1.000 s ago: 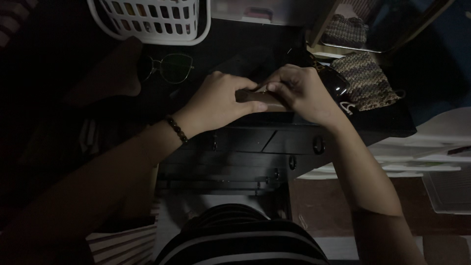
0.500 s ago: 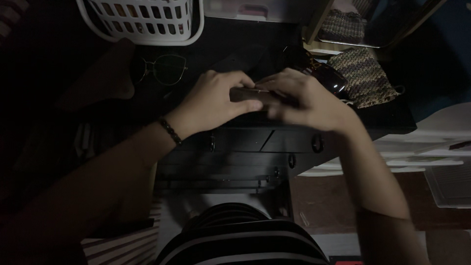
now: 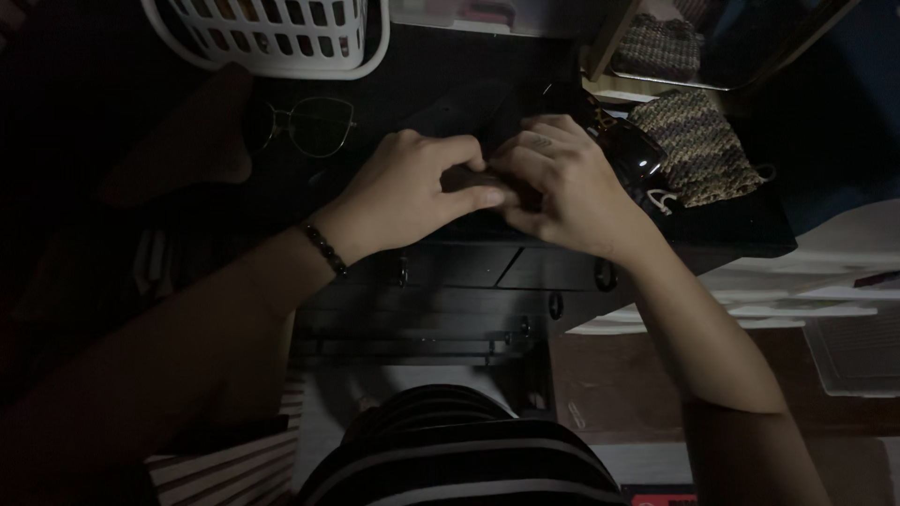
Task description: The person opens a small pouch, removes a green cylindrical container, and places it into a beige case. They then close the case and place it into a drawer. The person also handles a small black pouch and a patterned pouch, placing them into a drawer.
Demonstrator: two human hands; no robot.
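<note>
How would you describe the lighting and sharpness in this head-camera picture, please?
Head view: very dim overall, the left side nearly black; the left hand and right hand are the brightest parts and fairly sharp, though the small dark object between them is lost in shadow; the white slotted plastic basket stands out; a small glint shows on the dark glossy sunglasses; the thin wire-framed glasses are faint.

White plastic basket [image 3: 281,37]; rough crocheted pouch [image 3: 698,145].

Small dark brown oblong case [image 3: 473,178], mostly covered up, lying roughly flat and crosswise right over the front edge of the black drawer chest [image 3: 469,272], pinched at both ends.
</note>
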